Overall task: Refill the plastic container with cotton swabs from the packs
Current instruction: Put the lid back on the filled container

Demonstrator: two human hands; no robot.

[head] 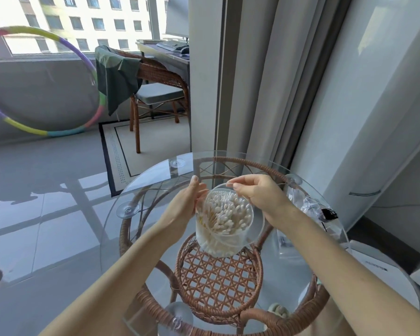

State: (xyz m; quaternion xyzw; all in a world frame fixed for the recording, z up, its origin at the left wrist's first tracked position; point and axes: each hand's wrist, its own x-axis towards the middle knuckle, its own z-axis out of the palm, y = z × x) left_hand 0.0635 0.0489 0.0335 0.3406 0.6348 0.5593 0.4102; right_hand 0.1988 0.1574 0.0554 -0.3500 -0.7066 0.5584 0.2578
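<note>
While the clear plastic container (222,229) sits tilted at the centre of the frame, held above the round glass table (155,180), you can see it packed with cotton swabs (228,214), their white tips crowding the open mouth. Your left hand (182,204) cups the container's left wall, fingers wrapped around the side, so it is grasping the container. Your right hand (260,195) pinches the far edge of a clear round lid (257,224), which lies tilted over the container's mouth and overhangs it on the right side. At the right of the frame, crumpled clear plastic packs (310,209) lie on the glass, one with a black patch; what is inside them is hard to make out. Through the glass you see the table's rattan frame (218,282) and woven lower shelf. In the upper left a multicoloured hoop (92,69) leans against the wall, cut off by the frame edge, and a rattan chair (160,93) with a dark green cloth (117,71) draped over it stands at a desk. Grey curtains (277,81) hang in the upper right.
</note>
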